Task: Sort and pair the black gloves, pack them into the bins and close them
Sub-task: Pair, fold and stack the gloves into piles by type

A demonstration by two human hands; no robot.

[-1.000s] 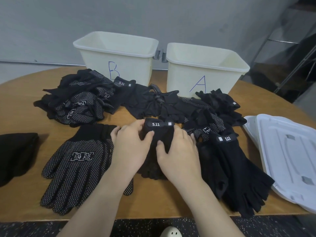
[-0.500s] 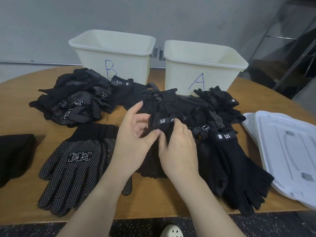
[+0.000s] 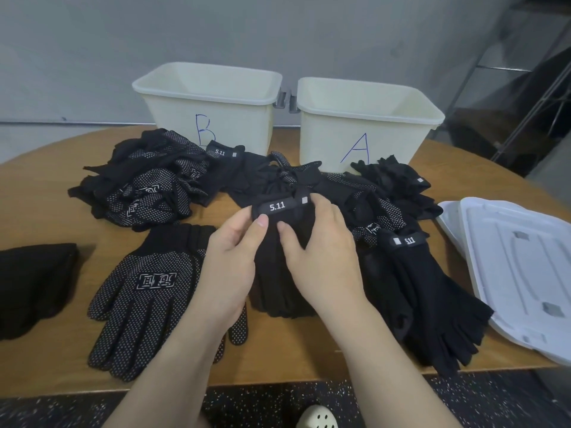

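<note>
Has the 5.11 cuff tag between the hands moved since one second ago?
Yes. The 5.11 tag rose from the table, toward bin A.

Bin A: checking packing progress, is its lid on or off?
Off. Bin A stands open-topped; white lids lie on the table.

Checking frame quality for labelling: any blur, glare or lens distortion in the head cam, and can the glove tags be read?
Head view: wide-angle bend, the table edge bows; light soft and dim, no glare; slight softness overall, yet the 5.11 tag between left hand and right hand reads clearly; black gloves lose detail in the pile.
</note>
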